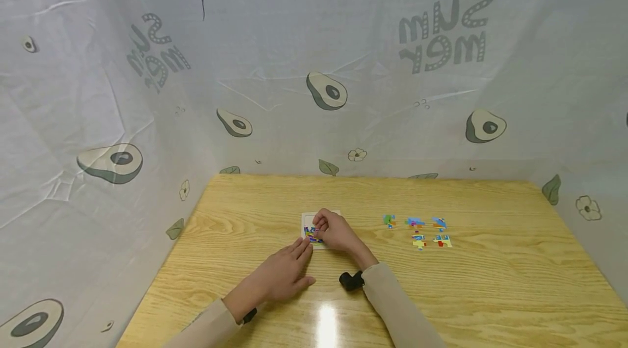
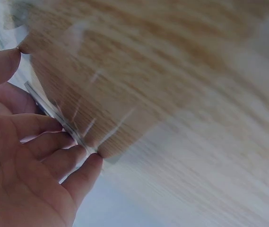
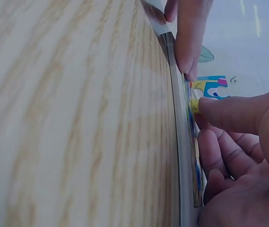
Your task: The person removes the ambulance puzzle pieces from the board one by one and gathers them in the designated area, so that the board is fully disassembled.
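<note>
A small pale puzzle board [image 1: 306, 217] lies on the table, partly covered with colourful pieces along its lower half. My right hand [image 1: 337, 232] is over the board's right side. In the right wrist view its thumb [image 3: 229, 113] and fingers pinch a yellow and blue puzzle piece [image 3: 212, 86], which is raised at the board's edge. The left hand [image 1: 284, 270] lies at the lower left of the board, fingertips touching its edge, fingers extended and thumb apart. In the left wrist view the board's edge [image 2: 58, 116] runs along these fingers [image 2: 49, 142].
To the right of the board, several loose puzzle pieces lie in two rows, among them a green and blue one [image 1: 389, 221] and a yellow one [image 1: 418, 241]. A patterned curtain [image 1: 275, 81] encloses the wooden table [image 1: 490, 282] at the back and sides.
</note>
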A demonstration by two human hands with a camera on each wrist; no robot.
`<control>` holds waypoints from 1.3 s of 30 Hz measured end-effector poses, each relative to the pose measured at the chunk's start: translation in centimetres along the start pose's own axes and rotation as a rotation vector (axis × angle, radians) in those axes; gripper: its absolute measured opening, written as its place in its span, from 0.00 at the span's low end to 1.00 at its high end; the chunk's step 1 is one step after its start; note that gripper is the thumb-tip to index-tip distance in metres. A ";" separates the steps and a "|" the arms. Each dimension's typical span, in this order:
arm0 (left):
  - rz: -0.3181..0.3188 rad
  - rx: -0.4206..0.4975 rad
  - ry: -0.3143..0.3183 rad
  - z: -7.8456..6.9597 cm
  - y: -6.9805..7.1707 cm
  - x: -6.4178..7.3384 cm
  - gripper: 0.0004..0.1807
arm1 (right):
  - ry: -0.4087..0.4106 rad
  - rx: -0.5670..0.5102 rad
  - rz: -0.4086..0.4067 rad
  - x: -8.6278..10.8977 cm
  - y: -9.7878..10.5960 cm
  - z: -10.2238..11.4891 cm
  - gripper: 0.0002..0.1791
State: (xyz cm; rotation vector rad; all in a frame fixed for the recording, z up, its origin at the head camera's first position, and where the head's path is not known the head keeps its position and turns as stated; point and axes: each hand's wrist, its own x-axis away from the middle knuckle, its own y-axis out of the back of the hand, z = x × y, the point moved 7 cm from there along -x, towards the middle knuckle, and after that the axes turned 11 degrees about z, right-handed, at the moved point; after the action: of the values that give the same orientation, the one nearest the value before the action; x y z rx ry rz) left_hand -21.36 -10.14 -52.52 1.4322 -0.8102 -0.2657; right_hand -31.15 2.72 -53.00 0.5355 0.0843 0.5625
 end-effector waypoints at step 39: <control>-0.131 -0.165 -0.034 -0.4 1.4 -0.7 0.43 | -0.018 -0.071 -0.106 0.1 0.1 -0.1 0.06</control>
State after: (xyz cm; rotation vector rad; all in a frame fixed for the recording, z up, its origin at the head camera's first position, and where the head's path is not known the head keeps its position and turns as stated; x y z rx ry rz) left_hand -21.99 -9.21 -51.44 1.3298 -0.7055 -0.4480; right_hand -31.12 2.95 -53.04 0.4641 0.0753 0.4555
